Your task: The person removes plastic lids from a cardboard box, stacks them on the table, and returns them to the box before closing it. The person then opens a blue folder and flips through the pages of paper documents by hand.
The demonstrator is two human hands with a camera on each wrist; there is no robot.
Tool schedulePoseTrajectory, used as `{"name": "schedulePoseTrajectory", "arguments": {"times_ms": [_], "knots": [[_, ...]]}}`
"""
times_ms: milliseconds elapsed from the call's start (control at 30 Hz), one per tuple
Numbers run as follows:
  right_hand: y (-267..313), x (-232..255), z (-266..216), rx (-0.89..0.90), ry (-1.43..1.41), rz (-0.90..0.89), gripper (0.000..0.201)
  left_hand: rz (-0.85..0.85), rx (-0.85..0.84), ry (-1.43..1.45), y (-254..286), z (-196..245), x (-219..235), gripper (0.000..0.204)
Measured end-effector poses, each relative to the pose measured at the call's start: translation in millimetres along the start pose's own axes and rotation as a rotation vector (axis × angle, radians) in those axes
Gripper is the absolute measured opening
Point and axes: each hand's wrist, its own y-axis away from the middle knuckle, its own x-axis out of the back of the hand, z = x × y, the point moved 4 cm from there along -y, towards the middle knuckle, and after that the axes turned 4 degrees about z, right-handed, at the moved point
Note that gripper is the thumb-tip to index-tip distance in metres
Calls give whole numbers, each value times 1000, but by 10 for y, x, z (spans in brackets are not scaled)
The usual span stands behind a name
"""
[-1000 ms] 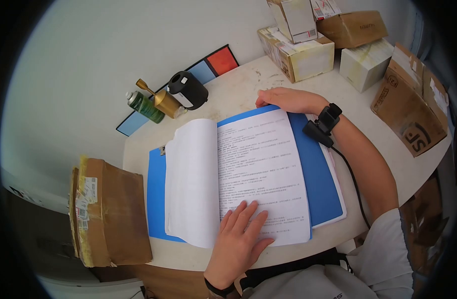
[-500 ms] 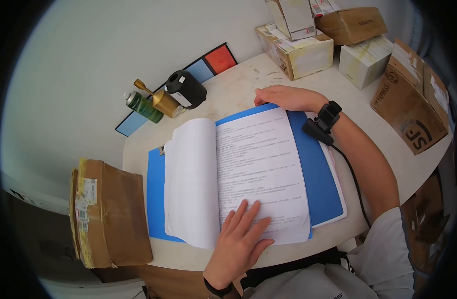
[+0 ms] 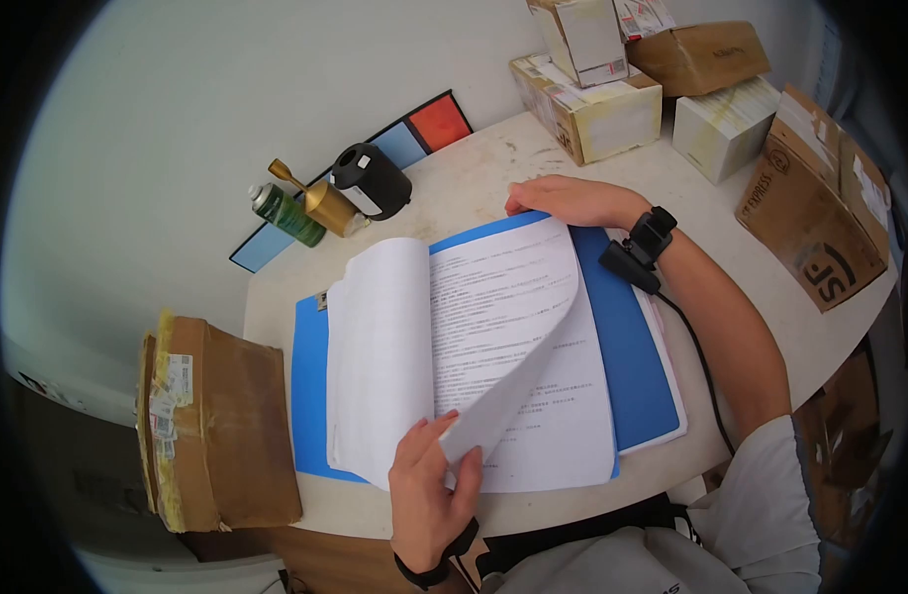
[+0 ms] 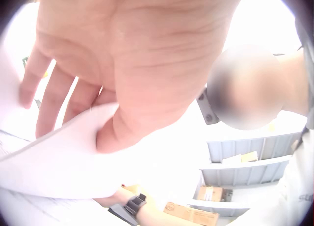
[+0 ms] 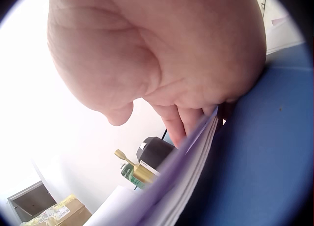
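A blue folder lies spread on the table, with a clip at its left and a stack of printed sheets inside. My left hand pinches the lower corner of a sheet between thumb and fingers. That sheet curls up and leftward, baring the printed page beneath. Pages turned earlier bulge over the left side, blank side up. In the right wrist view, my right hand rests at the folder's top edge, its fingers reaching past the edge of the sheets.
Behind the folder stand a green spray can, a brass-coloured pot with a handle and a black cylinder. A cardboard box is at the left. Several more boxes fill the back right. A cable trails from the right wrist.
My left hand, flat on the page before, has moved left and now holds the sheet's lower corner, lifted and curling over. My right hand stays at the folder's top edge.
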Motion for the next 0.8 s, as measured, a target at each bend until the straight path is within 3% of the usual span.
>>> {"name": "schedulePoseTrajectory", "arguments": {"times_ms": [33,133,233,300,367,433,567,667,800], "knots": [[42,11,-50,-6,17,-1,73,103,258,40,57,-160,119,22],[37,10,-52,-23,24,11,77,554,224,-130,86,-473,485,7],[86,43,-79,-37,24,13,80,633,228,-171,151,-635,781,10],[41,-5,-94,-32,38,-10,81,345,123,-151,117,-371,683,29],[-8,-9,-26,-38,-6,-6,81,-62,-92,-271,27,33,335,74],[17,-12,-58,-43,21,-12,80,-366,-167,-251,63,256,-57,104],[63,21,-86,-21,58,9,79,-396,-178,-231,98,227,-217,100],[-10,-15,-38,-11,39,-6,80,-293,-124,-186,80,-51,-128,90],[69,-3,-80,-28,-11,10,81,-367,-188,-210,41,157,-137,85]]}}
